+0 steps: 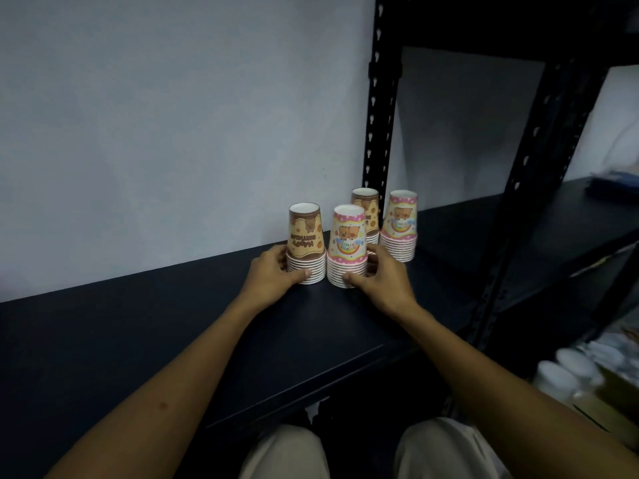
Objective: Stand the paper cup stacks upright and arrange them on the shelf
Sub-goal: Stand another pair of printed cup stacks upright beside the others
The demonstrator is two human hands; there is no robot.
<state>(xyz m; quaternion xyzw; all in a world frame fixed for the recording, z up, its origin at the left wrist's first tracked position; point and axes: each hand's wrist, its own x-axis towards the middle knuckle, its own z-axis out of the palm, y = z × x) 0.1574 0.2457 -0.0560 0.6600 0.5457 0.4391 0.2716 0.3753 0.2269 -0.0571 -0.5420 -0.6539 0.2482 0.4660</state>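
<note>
Head: left hand grips brown stack, right hand pink stack; fingers partly hidden

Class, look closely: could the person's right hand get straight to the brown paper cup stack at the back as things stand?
Probably not directly. The right hand grips the front pink paper cup stack, which stands before the back brown paper cup stack.

four upside-down cup stacks on the dark shelf, near the wall. left hand grips the front brown stack at its rims, thumb in front; right hand grips the front pink stack the same way — the 2 stacks just beside each other. behind them, a 2nd brown stack & a 2nd pink stack by the black upright. all 4 upright.
</note>
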